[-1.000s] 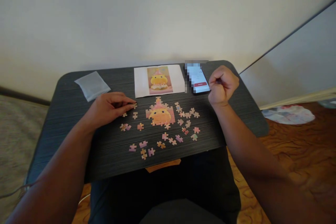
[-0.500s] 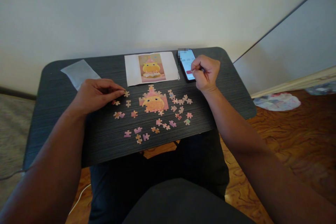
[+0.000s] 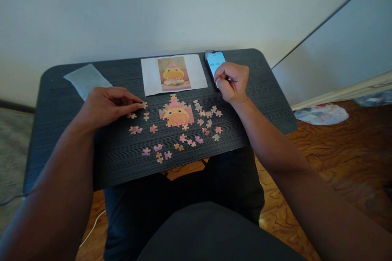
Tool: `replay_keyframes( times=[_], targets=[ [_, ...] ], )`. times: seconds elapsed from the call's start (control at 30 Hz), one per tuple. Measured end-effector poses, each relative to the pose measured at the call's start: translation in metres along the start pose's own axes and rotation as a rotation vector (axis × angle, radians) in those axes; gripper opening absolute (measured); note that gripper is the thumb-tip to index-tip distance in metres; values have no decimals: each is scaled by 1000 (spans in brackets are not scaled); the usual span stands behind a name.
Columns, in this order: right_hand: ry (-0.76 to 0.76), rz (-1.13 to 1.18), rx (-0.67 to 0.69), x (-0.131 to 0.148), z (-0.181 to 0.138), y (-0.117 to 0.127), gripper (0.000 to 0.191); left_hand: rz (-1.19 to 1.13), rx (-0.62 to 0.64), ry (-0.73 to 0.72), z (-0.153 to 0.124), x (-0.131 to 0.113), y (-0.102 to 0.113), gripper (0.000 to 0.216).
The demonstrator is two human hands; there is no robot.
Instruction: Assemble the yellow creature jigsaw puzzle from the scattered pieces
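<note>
Puzzle (image 3: 176, 115), part-joined, is seen at mid-frame; sorting of loose pieces (image 3: 183, 138) appears under way. One piece (image 3: 144, 105), left of centre, is pinched by the left hand (image 3: 105, 104); the right hand (image 3: 234, 81) is curled, overlapping the phone (image 3: 216, 58), contents hidden. Next, a matching edge must be found.

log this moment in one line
left hand: touching small tan jigsaw piece; right hand: curled by black phone, contact unclear; yellow-pink jigsaw: partly assembled, in front of white paper sheet
</note>
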State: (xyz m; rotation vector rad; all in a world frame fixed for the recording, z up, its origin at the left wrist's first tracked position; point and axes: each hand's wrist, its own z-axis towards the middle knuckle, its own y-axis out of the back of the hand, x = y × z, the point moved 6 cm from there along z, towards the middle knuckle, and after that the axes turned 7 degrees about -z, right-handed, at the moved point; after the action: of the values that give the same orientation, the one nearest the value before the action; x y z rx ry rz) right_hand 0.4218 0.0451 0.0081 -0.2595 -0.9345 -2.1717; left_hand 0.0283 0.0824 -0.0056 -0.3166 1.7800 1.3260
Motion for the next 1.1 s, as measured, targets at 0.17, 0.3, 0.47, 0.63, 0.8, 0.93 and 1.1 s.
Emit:
replay_keyframes(
  times=[0.17, 0.3, 0.47, 0.63, 0.8, 0.93, 1.1],
  targets=[
    [93, 98, -75, 8, 1, 3, 13, -19, -14, -8, 1, 1, -1, 38],
    [110, 136, -101, 11, 2, 4, 14, -10, -25, -6, 1, 0, -1, 37],
    [78, 110, -102, 12, 3, 5, 21, -13, -30, -2, 1, -3, -1, 40],
    [62, 73, -96, 12, 3, 5, 18, -35, -34, -15, 1, -6, -3, 40],
    [81, 89, -108, 13, 3, 6, 17, -38, -23, -19, 1, -6, -3, 41],
    [73, 81, -112, 14, 4, 7, 18, -30, -14, 0, 1, -4, -3, 40],
    [80, 76, -116, 15, 4, 7, 16, -34, -16, -5, 0, -3, -3, 36]
  ],
)
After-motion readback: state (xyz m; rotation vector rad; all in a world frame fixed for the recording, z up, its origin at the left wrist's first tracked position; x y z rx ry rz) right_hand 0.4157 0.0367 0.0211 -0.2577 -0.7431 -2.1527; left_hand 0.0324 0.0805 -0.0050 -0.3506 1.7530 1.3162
